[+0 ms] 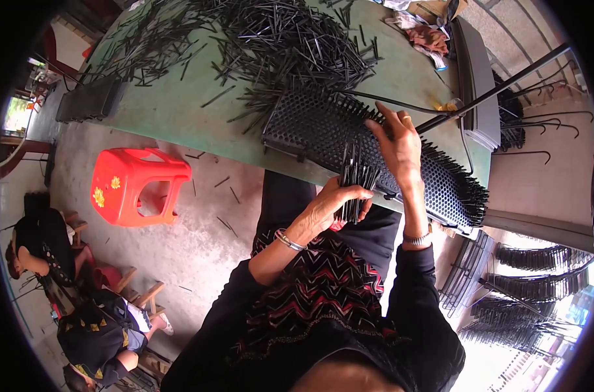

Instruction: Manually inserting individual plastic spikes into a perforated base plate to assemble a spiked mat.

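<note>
While the left hand (330,201) is gripping a bundle of thin, glossy black rods (356,175) before a long, perforated, black metal-looking rack (303,123), the right hand (400,145) is hanging half-open above it. Those rods are looking light, stiff and likely slippery, best held mid-bundle.

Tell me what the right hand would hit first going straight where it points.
The right hand would probably meet the thin black rod first, though depth is unclear; beyond it lies the pile of black strips.
</note>
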{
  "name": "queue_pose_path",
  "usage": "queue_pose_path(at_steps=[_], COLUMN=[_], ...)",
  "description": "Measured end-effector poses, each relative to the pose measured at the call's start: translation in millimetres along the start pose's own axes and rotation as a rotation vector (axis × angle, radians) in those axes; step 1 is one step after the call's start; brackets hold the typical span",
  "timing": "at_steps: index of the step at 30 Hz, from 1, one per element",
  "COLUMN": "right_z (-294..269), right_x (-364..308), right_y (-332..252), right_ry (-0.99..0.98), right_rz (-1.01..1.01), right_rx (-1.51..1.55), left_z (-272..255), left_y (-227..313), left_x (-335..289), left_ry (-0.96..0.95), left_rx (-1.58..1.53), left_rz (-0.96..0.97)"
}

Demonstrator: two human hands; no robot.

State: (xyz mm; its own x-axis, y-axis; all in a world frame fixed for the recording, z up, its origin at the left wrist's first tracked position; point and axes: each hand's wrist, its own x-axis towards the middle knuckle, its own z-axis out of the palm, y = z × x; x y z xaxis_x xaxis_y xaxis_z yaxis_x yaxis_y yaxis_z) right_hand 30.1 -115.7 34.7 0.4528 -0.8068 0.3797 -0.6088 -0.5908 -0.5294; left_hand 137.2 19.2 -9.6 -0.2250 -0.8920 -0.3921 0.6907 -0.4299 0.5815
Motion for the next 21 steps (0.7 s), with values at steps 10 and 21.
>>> queue_pose_path(at_steps=[10, 21], right_z=[-45.8, 3.4], right_x=[-7.0, -1.3], right_y=[5.3, 9.8], right_ry=[-0.445, 0.224], right_rz=[0.398, 0.195], right_rx=[0.755, 0.322], left_z=[-0.8, 8.7], left_y=[0.6, 1.6], left_x=[3.2, 3.0], left_ry=[-0.060, -0.043], left_rx=[0.090, 0.120], left_rz=[-0.010, -0.005])
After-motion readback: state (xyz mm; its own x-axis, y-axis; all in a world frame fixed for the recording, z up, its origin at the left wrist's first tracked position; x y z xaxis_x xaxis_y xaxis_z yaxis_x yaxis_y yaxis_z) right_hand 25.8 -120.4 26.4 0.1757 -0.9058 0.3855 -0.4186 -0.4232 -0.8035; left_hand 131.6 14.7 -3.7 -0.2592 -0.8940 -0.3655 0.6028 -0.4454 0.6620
